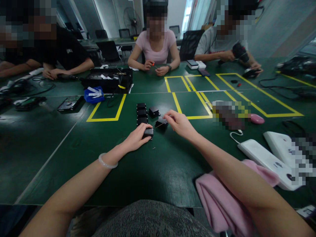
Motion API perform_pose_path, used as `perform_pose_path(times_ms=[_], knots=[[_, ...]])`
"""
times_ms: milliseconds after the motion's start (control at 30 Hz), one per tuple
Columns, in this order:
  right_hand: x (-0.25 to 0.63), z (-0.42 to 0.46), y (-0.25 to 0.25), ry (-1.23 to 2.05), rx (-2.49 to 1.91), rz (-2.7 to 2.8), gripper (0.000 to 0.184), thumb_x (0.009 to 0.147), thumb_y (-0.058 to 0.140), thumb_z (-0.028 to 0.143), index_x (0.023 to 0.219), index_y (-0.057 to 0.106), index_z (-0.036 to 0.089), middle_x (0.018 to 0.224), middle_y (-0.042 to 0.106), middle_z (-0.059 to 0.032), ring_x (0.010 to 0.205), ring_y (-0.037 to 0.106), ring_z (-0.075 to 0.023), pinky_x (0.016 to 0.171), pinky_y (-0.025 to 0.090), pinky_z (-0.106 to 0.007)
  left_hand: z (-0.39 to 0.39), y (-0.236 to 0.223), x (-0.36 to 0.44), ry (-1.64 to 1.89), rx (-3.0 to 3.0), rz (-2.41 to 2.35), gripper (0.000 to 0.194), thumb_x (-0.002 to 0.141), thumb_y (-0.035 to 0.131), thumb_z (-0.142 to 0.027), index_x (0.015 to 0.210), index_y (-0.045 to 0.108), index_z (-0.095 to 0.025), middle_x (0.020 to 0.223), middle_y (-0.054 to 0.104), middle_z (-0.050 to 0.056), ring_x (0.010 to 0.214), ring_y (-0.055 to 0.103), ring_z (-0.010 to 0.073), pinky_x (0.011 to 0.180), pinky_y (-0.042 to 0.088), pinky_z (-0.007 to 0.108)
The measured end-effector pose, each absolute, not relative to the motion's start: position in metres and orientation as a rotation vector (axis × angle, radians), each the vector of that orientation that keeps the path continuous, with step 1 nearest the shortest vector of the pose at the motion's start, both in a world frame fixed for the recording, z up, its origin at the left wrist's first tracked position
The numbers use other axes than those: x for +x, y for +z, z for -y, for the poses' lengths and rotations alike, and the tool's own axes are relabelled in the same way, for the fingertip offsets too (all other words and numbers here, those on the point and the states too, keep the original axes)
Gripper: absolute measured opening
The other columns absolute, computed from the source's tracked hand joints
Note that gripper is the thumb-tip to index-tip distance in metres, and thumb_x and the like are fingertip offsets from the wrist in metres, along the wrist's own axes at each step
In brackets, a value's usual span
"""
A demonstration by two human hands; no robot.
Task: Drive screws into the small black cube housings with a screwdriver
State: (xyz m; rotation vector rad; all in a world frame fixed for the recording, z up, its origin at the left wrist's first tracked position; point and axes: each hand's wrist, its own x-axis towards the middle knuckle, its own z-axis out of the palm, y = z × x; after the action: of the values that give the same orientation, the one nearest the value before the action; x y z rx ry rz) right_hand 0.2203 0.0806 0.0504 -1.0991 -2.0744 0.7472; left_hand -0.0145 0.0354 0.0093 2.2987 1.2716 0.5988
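My left hand [137, 137] is closed around a small black box [148, 132] on the green table, fingers over its top and thumb at its near side. My right hand [179, 122] makes a pinch around a thin rod-like tool [161, 124], whose far end points at that box. Its exact kind is too small to make out. Beyond my left hand stands a column of similar black boxes [141, 112]. Two more lie beside it, one black box [154, 112] farther off and another black box [161, 123] under the tool. A tiny metal piece [154, 148] lies nearer me.
Across the table sit several people, one with a power drill [240, 52]. A black bin [108, 79] and blue bag [94, 94] stand back left. Yellow tape [118, 108] marks the table [111, 191]. At right are a pink mouse [256, 118], white devices [269, 163] and a pink cloth [214, 200].
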Motion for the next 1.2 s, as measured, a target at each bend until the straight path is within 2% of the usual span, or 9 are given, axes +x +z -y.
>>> perform_pose_path(times_ms=[133, 367, 500, 567, 767, 967, 1133, 1200], knots=[[0.2202, -0.08, 0.0507, 0.759, -1.068, 2.074, 0.017, 0.096, 0.043, 0.03, 0.104, 0.053, 0.019, 0.065, 0.05, 0.0031, 0.061, 0.048, -0.0136, 0.062, 0.034, -0.027, -0.035, 0.0103, -0.0143, 0.592, 2.289, -1.273, 0.035, 0.093, 0.053, -0.029, 0.126, 0.045, -0.022, 0.126, 0.052, 0.01, 0.117, 0.055, 0.0292, 0.096, 0.049, 0.045], [0.2204, -0.079, 0.0544, 0.732, -1.106, 2.096, 0.022, 0.096, 0.045, 0.036, 0.083, 0.054, 0.02, 0.06, 0.049, 0.0021, 0.059, 0.047, -0.0139, 0.06, 0.031, -0.027, -0.0351, 0.0108, -0.014, 0.588, 2.292, -1.273, 0.036, 0.093, 0.053, -0.03, 0.127, 0.046, -0.022, 0.126, 0.052, 0.011, 0.116, 0.055, 0.0295, 0.096, 0.049, 0.046], [0.2216, -0.0797, 0.0541, 0.762, -1.046, 2.105, 0.014, 0.095, 0.044, 0.029, 0.1, 0.053, 0.02, 0.062, 0.049, 0.0041, 0.058, 0.048, -0.0134, 0.061, 0.033, -0.026, -0.035, 0.0109, -0.014, 0.592, 2.289, -1.275, 0.036, 0.092, 0.053, -0.029, 0.126, 0.047, -0.022, 0.125, 0.053, 0.01, 0.115, 0.056, 0.0291, 0.095, 0.049, 0.045], [0.2219, -0.08, 0.0542, 0.775, -1.027, 2.11, 0.014, 0.095, 0.044, 0.028, 0.102, 0.052, 0.02, 0.064, 0.049, 0.0041, 0.059, 0.049, -0.0132, 0.061, 0.034, -0.026, -0.035, 0.0105, -0.0143, 0.605, 2.289, -1.272, 0.036, 0.092, 0.053, -0.03, 0.126, 0.047, -0.022, 0.125, 0.053, 0.01, 0.116, 0.056, 0.0291, 0.095, 0.049, 0.044], [0.2209, -0.0804, 0.055, 0.739, -1.099, 2.113, 0.023, 0.095, 0.045, 0.036, 0.081, 0.053, 0.02, 0.06, 0.048, 0.0025, 0.058, 0.047, -0.0136, 0.059, 0.031, -0.027, -0.0356, 0.0078, -0.0155, 0.6, 2.288, -1.27, 0.037, 0.093, 0.053, -0.03, 0.128, 0.046, -0.022, 0.127, 0.052, 0.011, 0.115, 0.055, 0.0291, 0.094, 0.05, 0.045], [0.2205, -0.0798, 0.0544, 0.763, -1.049, 2.111, 0.015, 0.094, 0.043, 0.027, 0.102, 0.053, 0.02, 0.06, 0.048, 0.0047, 0.058, 0.048, -0.0137, 0.06, 0.032, -0.026, -0.0367, 0.0052, -0.016, 0.619, 2.296, -1.262, 0.037, 0.092, 0.054, -0.029, 0.128, 0.046, -0.022, 0.127, 0.052, 0.01, 0.117, 0.054, 0.029, 0.097, 0.048, 0.045], [0.2205, -0.0806, 0.0551, 0.738, -1.098, 2.113, 0.021, 0.095, 0.046, 0.035, 0.083, 0.054, 0.02, 0.06, 0.049, 0.0024, 0.059, 0.048, -0.014, 0.06, 0.031, -0.027, -0.0361, 0.0058, -0.0162, 0.623, 2.294, -1.26, 0.037, 0.092, 0.053, -0.029, 0.128, 0.046, -0.022, 0.126, 0.052, 0.011, 0.115, 0.055, 0.0291, 0.095, 0.049, 0.045], [0.2208, -0.0804, 0.0553, 0.737, -1.104, 2.118, 0.02, 0.095, 0.045, 0.034, 0.084, 0.054, 0.02, 0.061, 0.049, 0.0023, 0.06, 0.048, -0.014, 0.061, 0.032, -0.027, -0.0361, 0.006, -0.0161, 0.626, 2.298, -1.256, 0.037, 0.093, 0.053, -0.03, 0.128, 0.046, -0.021, 0.126, 0.052, 0.011, 0.115, 0.055, 0.0291, 0.095, 0.049, 0.045]])
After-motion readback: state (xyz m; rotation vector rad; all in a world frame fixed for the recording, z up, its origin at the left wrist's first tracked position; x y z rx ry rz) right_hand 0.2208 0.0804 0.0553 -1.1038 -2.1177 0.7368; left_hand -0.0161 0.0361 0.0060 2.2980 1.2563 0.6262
